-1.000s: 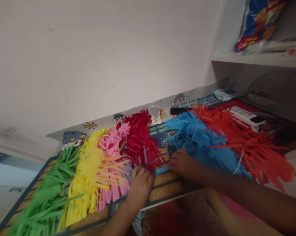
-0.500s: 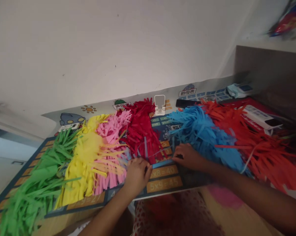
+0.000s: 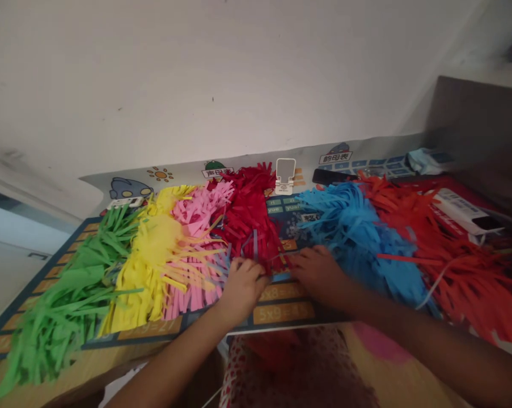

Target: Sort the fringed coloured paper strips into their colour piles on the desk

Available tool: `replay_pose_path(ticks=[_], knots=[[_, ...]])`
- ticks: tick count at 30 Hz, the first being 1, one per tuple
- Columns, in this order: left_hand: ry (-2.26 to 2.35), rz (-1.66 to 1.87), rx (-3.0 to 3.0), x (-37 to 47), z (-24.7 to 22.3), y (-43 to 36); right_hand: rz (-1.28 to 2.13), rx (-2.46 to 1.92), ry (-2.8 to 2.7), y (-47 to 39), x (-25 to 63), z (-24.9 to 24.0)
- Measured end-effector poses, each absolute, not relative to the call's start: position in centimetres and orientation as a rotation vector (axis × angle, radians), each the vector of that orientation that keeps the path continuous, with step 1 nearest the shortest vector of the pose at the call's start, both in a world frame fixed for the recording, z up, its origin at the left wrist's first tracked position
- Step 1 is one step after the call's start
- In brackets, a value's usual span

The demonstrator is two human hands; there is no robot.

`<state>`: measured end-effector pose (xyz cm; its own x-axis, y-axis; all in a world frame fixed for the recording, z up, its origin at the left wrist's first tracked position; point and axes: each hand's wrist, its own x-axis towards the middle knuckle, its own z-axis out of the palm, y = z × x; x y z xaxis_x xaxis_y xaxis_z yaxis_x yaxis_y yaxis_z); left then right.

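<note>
A short blue strip [image 3: 281, 276] spans the gap between my hands, low over the printed mat [image 3: 283, 313]. My left hand [image 3: 245, 286] has its fingers curled at the strip's left end, beside the dark red fringed paper [image 3: 247, 218]. At the other end, my right hand [image 3: 317, 275] is closed on the strip, its fingertips partly hidden and a little blurred. The blue fringed paper [image 3: 345, 218] lies just beyond that hand. Pink fringed paper [image 3: 202, 209] and yellow fringed paper [image 3: 151, 243] lie left of my left hand.
Green fringed paper [image 3: 75, 294] hangs over the table's left front edge. Orange-red fringed paper [image 3: 460, 260] covers the right side, near a white box [image 3: 464, 209]. Against the wall stand a white phone stand [image 3: 285, 178] and a dark flat object [image 3: 333, 177].
My hands have come closer together, so less of the blue strip shows between them. The view has shifted slightly; the fringed papers lie as before.
</note>
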<state>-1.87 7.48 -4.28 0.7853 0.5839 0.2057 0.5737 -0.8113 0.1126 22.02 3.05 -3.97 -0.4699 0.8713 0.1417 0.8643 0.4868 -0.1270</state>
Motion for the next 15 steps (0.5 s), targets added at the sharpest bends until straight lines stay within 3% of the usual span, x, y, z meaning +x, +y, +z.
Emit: replay_pose_path(ticks=[7,15], knots=[[0.844,0.363,2.999,-1.1,-3.5,6.9,-0.139,-1.28,-2.569,3.2,21.1,-5.2],[0.946,0.389,2.965,-0.6,-4.2,7.5,-0.015,-1.368,-2.432,4.0,20.7,-4.8]])
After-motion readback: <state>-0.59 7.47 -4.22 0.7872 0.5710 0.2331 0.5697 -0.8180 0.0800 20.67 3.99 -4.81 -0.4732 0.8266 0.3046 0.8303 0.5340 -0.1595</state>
